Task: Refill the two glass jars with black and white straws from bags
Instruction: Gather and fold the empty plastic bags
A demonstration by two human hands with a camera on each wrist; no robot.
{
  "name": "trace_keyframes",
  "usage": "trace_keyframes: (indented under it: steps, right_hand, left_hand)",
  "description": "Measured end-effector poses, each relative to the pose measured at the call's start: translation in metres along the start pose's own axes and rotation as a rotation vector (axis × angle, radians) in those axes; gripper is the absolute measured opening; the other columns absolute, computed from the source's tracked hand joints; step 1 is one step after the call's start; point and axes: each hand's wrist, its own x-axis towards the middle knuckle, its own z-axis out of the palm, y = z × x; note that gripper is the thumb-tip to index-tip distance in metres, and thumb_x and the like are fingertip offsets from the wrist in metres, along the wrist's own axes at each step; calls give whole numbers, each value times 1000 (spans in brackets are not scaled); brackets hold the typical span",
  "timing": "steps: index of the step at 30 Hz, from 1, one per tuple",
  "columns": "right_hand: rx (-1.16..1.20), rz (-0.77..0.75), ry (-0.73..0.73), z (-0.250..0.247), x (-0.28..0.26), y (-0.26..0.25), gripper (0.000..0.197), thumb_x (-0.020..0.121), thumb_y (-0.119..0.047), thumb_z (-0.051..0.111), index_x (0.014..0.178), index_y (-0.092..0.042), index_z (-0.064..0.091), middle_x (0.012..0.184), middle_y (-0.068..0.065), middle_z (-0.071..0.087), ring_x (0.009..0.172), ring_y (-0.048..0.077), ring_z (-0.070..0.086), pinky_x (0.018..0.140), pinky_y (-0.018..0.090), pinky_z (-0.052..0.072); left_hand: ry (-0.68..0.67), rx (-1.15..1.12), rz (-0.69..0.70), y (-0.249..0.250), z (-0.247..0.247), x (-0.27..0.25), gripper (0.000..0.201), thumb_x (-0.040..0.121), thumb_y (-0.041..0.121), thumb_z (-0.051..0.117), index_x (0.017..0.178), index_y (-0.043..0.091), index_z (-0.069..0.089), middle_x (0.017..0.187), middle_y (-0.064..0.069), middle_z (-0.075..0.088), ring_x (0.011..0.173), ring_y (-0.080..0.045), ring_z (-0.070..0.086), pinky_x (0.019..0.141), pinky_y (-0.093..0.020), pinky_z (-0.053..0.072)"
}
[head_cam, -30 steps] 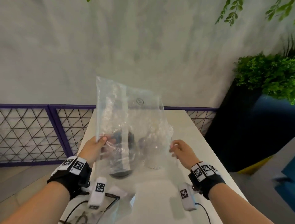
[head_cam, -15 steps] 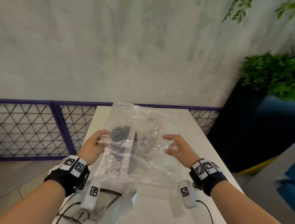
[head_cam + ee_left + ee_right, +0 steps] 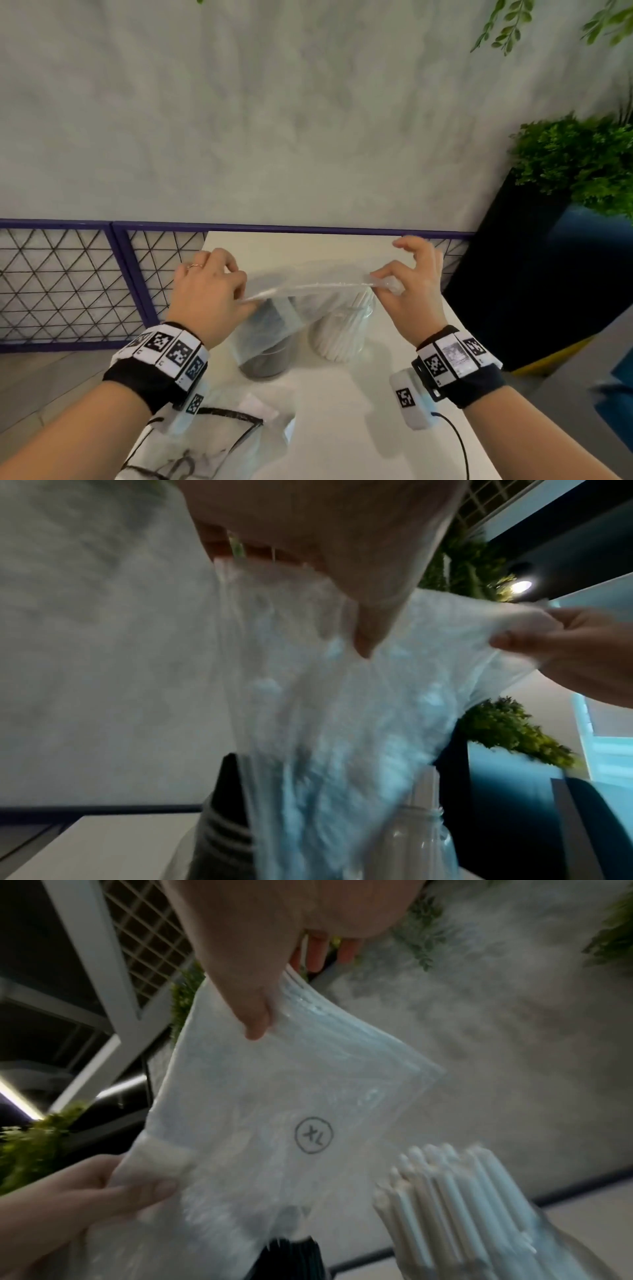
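Observation:
A clear empty plastic bag [image 3: 308,291] is stretched between both hands above two glass jars. My left hand [image 3: 212,291] pinches its left edge, and my right hand [image 3: 407,277] pinches its right corner with thumb and forefinger. The left jar [image 3: 265,356] holds black straws [image 3: 291,1256] and is partly veiled by the hanging bag. The right jar [image 3: 339,332] holds white straws [image 3: 455,1191]. In the right wrist view the bag [image 3: 274,1123] bears a circled "XL" mark. The left wrist view shows the bag [image 3: 325,696] draping down over both jars.
A second clear bag with a black outline [image 3: 205,442] lies on the white table [image 3: 359,428] near its front left. A purple mesh fence [image 3: 68,284] runs along the left and back. A dark planter with green foliage [image 3: 575,164] stands at the right.
The bag has gone from upright in front of the jars to folded down and pulled taut across them. Both hands moved up and away from me, and apart.

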Motion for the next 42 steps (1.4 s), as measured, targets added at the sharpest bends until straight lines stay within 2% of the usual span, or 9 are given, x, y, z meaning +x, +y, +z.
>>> trace_keyframes:
  steps: [5,9,12,18,23,27,34,37,42]
  right_hand:
    - [110,-197,-115,-16,18,-35,12,74,-23,71,71,-16,62,129,4,52,134,26,37,104,53,30]
    - [301,-163,-392,-1,1,-62,11,83,-32,65,84,-21,63,149,2,34,146,27,14,109,64,21]
    - [371,-113,-553,14,-12,-79,20,83,-42,63,98,-30,56,156,-3,19,148,24,2,110,66,14]
    - [463,-44,-539,17,-13,-80,61,86,-52,57,140,-32,37,159,-6,11,147,13,6,116,52,20]
    - [356,220,-458,31,-7,-73,135,49,-62,80,148,-36,-7,160,-2,-2,148,15,1,118,47,18]
    - [703,443,-477,37,-4,-73,108,54,-23,93,140,-25,28,121,-6,60,110,9,61,90,32,53]
    - [48,209,-755,22,0,-61,11,78,-22,65,81,-15,57,73,1,62,70,20,58,57,29,45]
    - [-10,65,-818,18,5,-68,15,78,-21,63,89,-14,54,73,-3,52,66,16,49,51,21,34]
    - [229,-100,-486,18,-6,-58,51,75,-20,72,119,-25,48,114,-1,44,100,11,46,83,21,44]
  left_hand:
    - [-7,-632,-221,22,-17,8,32,99,30,36,72,15,45,71,-2,51,66,-21,47,56,-32,33]
    - [-292,-1499,-462,57,-35,3,27,100,34,35,111,29,59,114,-2,67,101,-16,64,93,-43,47]
    - [-579,-1950,-443,77,-45,-5,47,92,41,35,123,17,61,122,-9,66,110,-24,64,91,-44,50]
    - [-331,-1818,-600,78,-29,-7,31,97,31,45,111,13,66,102,-7,73,85,-18,72,77,-37,52]
    - [-382,-1971,-653,78,-29,-9,34,97,26,44,119,6,61,116,-19,67,107,-35,64,75,-41,58]
    - [-379,-1908,-609,83,-30,-7,29,95,23,48,115,6,61,113,-18,67,104,-33,64,83,-39,53]
    - [-23,-561,134,58,-27,-2,91,63,49,79,134,50,23,145,20,24,136,-9,23,113,-35,22]
    - [-135,-291,350,57,-25,4,62,74,61,64,129,44,41,142,18,31,128,-9,37,112,-44,27]
    - [-179,-397,174,40,-20,10,47,78,57,63,113,27,52,101,10,44,89,-11,50,75,-26,40]
